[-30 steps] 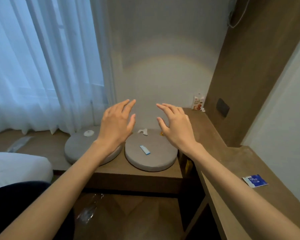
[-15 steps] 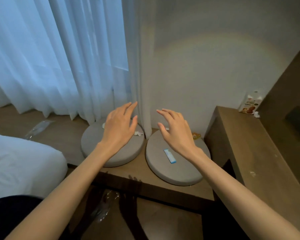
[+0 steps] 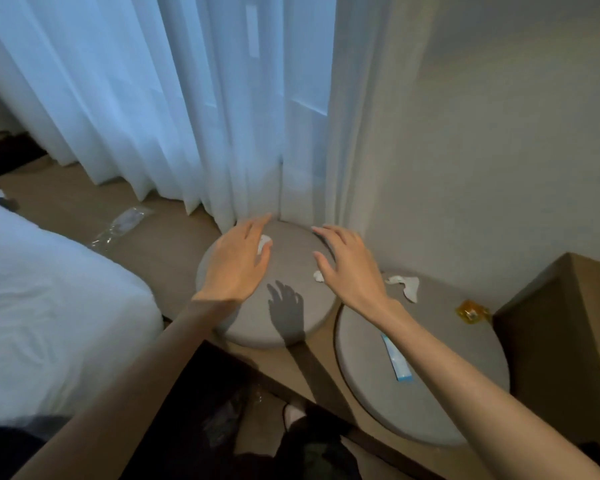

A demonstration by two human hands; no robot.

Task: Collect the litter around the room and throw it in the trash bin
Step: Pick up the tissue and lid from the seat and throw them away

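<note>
My left hand (image 3: 238,259) hovers open over the left round grey cushion (image 3: 291,327), its fingers partly covering a small white scrap (image 3: 264,242). To its right, my right hand (image 3: 349,263) is also open above the same cushion, beside a small crumpled white bit (image 3: 318,276). The right cushion (image 3: 447,403) carries a torn white wrapper (image 3: 406,285) and a blue-and-white sachet (image 3: 397,358). An orange wrapper (image 3: 471,311) lies at its far edge. A clear plastic wrapper (image 3: 123,225) lies on the wooden ledge to the left.
Sheer white curtains (image 3: 153,98) hang just behind the cushions. A white bed (image 3: 49,306) fills the left side. A wooden desk end (image 3: 561,323) stands at the right. The wooden bench edge (image 3: 323,386) runs diagonally, with dark floor below it.
The view has moved closer and lower over the cushions. Both hands have dropped nearer the left cushion, and my left hand now reaches the white scrap.
</note>
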